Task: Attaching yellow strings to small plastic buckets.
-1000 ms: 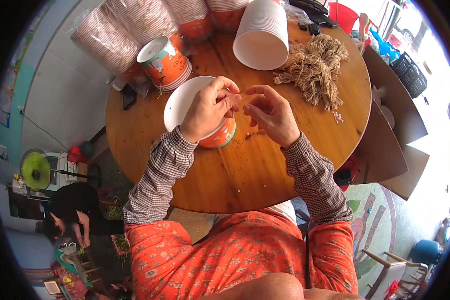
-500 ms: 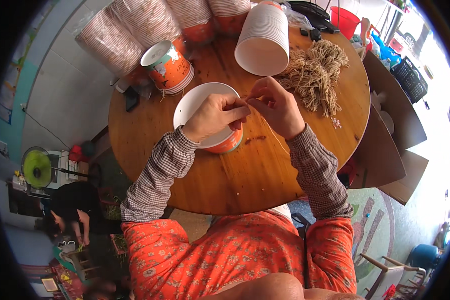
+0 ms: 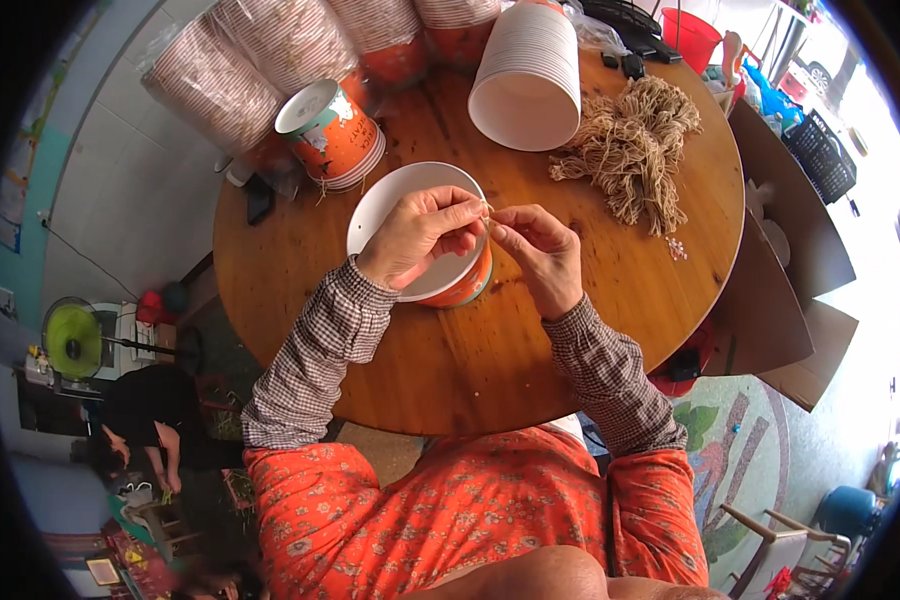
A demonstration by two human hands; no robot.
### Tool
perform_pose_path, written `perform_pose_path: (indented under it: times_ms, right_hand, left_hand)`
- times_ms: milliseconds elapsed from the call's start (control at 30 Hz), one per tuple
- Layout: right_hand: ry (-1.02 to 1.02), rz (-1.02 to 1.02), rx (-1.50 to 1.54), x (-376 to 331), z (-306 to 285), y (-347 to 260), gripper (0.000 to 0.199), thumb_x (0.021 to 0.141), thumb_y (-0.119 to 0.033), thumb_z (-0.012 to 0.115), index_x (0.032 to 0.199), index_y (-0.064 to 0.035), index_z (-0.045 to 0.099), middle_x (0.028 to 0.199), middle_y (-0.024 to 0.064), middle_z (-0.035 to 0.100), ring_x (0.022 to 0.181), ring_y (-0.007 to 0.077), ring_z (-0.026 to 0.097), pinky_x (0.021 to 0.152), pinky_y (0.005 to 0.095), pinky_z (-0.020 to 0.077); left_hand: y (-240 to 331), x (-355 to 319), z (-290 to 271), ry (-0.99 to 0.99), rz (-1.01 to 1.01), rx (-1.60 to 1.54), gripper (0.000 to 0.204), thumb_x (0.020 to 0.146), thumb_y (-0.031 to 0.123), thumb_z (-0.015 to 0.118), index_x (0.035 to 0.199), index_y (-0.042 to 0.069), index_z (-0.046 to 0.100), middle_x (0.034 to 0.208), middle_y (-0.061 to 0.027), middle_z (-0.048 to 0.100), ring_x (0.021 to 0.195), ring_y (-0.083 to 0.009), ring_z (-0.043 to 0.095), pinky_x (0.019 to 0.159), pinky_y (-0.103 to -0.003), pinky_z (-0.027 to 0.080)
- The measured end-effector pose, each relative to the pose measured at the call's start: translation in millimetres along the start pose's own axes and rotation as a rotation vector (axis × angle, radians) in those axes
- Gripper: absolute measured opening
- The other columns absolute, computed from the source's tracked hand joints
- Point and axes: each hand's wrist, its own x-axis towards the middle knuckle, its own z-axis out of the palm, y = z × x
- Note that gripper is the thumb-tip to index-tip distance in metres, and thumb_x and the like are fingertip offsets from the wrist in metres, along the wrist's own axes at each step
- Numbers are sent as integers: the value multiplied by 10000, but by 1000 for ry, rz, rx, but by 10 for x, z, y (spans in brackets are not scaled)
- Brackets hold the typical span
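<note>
Both left hand (image 3: 416, 238) and right hand (image 3: 542, 252) pinch what seems thin string (image 3: 487, 212) above right side of paper tub (image 3: 375, 210); string may slip, because fingertip hold looks small.

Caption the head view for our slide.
Left hand and right hand close together by an orange paper bucket, twine bundle nearby.
</note>
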Motion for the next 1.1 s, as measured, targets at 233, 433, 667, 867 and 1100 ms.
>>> perform_pose_path:
  times_ms: [233,433,667,867,1100]
  right_hand:
    - [74,-19,-142,46,22,-17,173,905,-133,673,991,11,628,881,17,662,801,69,598,738,214,503]
    - [125,-250,-447,213,-94,-195,129,916,-96,644,962,17,603,844,11,613,789,62,547,721,221,462]
    - [-44,-641,-1064,192,-120,-584,96,805,-52,680,888,-44,632,854,64,590,811,227,577,730,330,473]
    - [-226,-653,-1054,227,51,-688,133,770,-117,695,897,-97,661,839,49,559,831,257,549,735,367,459]
    - [-155,-439,-847,283,52,-552,88,796,-104,691,874,-70,671,836,74,572,817,258,582,726,356,489]
  left_hand:
    - [-30,15,1,-31,31,57,182,950,158,598,1013,-11,625,869,-25,639,705,-62,584,685,-202,507]
    - [-30,-40,-4,-16,93,434,173,935,158,625,985,-7,637,849,-16,656,675,-50,564,651,-188,479]
    - [95,-112,23,69,63,220,167,935,154,623,1022,13,652,836,-4,657,660,-40,557,617,-179,464]
    - [48,-66,138,115,92,93,189,929,147,628,1030,-11,654,872,-25,656,706,-59,581,663,-194,489]
    - [-9,-60,110,-6,85,146,205,923,136,632,1058,-17,654,882,-28,658,759,-77,602,729,-211,504]
